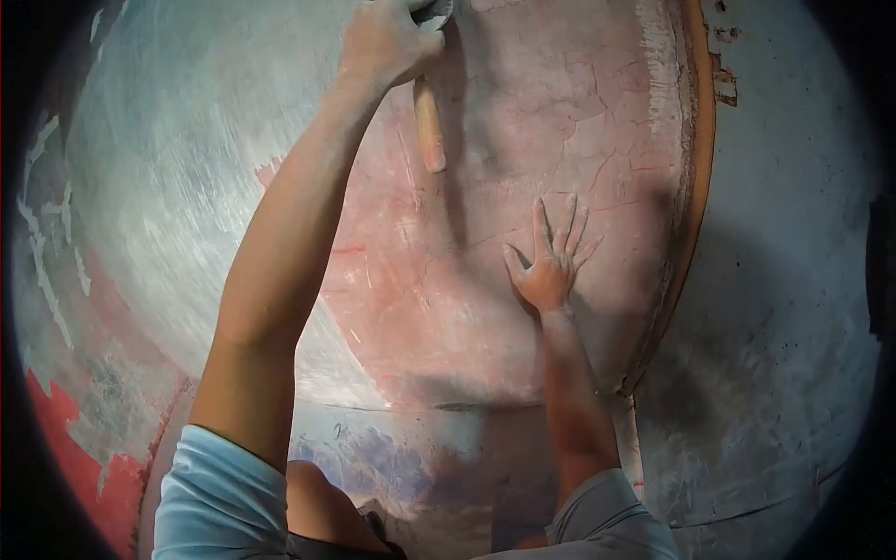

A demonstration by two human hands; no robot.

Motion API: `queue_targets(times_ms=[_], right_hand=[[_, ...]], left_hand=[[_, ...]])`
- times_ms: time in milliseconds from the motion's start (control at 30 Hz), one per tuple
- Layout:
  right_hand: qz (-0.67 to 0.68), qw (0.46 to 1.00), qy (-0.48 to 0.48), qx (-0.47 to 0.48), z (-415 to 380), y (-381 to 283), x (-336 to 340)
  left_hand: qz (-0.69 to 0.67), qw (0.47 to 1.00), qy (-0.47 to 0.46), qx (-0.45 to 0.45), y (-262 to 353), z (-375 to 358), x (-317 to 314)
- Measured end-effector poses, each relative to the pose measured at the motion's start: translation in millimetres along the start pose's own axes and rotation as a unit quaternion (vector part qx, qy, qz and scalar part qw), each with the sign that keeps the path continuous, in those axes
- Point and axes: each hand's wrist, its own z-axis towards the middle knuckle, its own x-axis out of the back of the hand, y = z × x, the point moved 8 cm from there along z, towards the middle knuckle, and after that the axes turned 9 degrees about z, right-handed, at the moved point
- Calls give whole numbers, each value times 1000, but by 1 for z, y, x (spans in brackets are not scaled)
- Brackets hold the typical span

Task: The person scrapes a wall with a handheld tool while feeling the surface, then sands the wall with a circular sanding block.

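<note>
At the top edge, my left hand [387,42] is closed round a tool. The tool's wooden handle [429,131] points down below the fist, and a rounded grey part of it shows above; the hand is partly cut off by the frame edge. Behind it is a curved surface with a cracked pink patch [495,215] and grey-white areas around. My right hand [549,271] lies flat on the lower right of this patch, fingers spread, with nothing in it. Pale dust covers both hands.
An orange-brown raised edge [702,140] curves down the right side of the patch. Beyond it is a grey surface [775,308] with dark stains. Red and flaking paint [61,420] shows at the lower left. My knee [322,504] is at the bottom.
</note>
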Motion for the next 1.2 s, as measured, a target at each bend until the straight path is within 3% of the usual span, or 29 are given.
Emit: queue_targets(times_ms=[100,167,233,367,500,600,667,733,833,933,1000,1033,1100,1200], right_hand=[[8,1000,0,-1,-1,-2,1],[6,1000,2,-1,0,-2,2],[0,1000,0,1,-1,0,0],[26,1000,6,-4,-2,0,0],[-6,1000,-12,1,1,0,0],[3,1000,-3,3,-1,1,0],[16,1000,2,3,-1,-1,1],[6,1000,-21,-16,0,0,0],[0,1000,0,2,-2,0,0],[4,1000,-3,2,1,-2,2],[-2,1000,-3,4,0,-1,0],[-3,1000,1,3,0,-1,1],[9,1000,-5,-3,-2,-2,1],[17,1000,-3,-9,0,-2,3]], left_hand=[[-89,996,-7,28,3,-41,-1],[-96,994,32,-47,23,-103,-3],[-55,998,-20,-39,33,-138,-10],[-87,995,48,-22,7,-57,0],[-26,999,-22,14,3,11,10],[-68,997,0,25,3,-44,-1],[-80,995,31,-55,23,-113,-3],[-74,994,-4,-76,36,-159,-10],[-69,992,23,-99,36,-131,-4],[-59,996,54,-41,9,-41,-9],[40,999,-7,-25,19,-18,0],[18,999,15,-26,14,-22,-1],[-61,998,17,-23,7,-61,-10],[-17,998,-13,-55,32,-152,-12]])
